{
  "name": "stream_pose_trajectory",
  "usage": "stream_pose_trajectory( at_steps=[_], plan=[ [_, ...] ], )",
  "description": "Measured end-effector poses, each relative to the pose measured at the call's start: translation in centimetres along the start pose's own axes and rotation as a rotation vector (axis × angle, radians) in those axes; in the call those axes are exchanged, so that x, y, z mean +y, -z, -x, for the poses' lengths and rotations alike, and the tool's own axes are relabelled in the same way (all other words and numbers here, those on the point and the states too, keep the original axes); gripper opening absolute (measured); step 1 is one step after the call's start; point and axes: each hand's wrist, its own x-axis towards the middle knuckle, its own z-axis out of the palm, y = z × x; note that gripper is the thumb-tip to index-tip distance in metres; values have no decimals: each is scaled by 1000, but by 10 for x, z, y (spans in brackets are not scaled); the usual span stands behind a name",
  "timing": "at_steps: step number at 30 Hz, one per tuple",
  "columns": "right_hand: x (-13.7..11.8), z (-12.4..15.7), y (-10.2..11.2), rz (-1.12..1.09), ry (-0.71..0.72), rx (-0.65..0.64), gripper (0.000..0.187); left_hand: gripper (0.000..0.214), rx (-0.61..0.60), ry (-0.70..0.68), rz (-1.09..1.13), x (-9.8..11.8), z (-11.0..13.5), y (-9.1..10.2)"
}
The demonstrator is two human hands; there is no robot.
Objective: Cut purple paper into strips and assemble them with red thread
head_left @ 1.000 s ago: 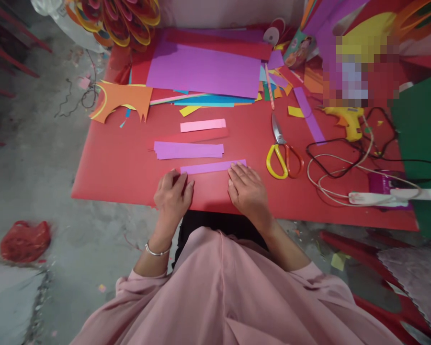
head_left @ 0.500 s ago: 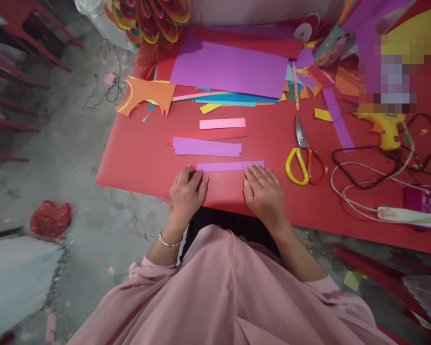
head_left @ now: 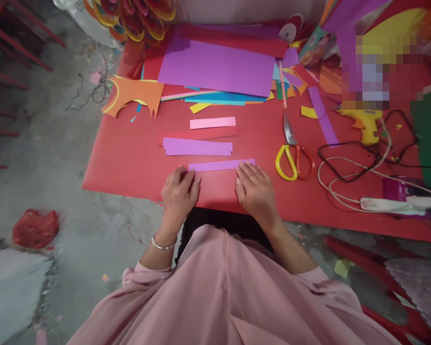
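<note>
A single purple paper strip (head_left: 213, 166) lies lengthwise near the front edge of the red table (head_left: 125, 153). At its left end rests my left hand (head_left: 179, 190), with the thumb apart from the bent fingers. My right hand (head_left: 255, 191) lies with its fingers stretched out over the strip's right end. Just beyond is a loosely fanned stack of purple strips (head_left: 197, 147). Past it are red strips (head_left: 222, 132), hard to see against the table, and a small stack of pink strips (head_left: 212, 123).
Scissors (head_left: 289, 139) with yellow and red handles lie right of my right hand. Farther right are a yellow glue gun (head_left: 368, 127), tangled cords and a white power strip (head_left: 391, 206). Purple sheets (head_left: 219, 67) lie at the back, an orange cut-out (head_left: 136, 93) at the left.
The whole view has shifted, so the table appears slightly farther left. The strip's right end looks tilted up a little. Both hands keep their places at its ends.
</note>
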Motion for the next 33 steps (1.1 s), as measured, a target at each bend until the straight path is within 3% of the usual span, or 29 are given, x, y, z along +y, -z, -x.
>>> stream_pose_trajectory(
  at_steps=[10,17,33],
  plan=[
    [0,0,-1,6,-21,-16,40,27,57,-53,13,0,-3,0],
    [1,0,-2,19,-13,-16,40,28,5,6,50,0,-3,0],
    [3,0,-2,39,15,-24,39,27,31,-10,35,2,-3,0]
  ],
)
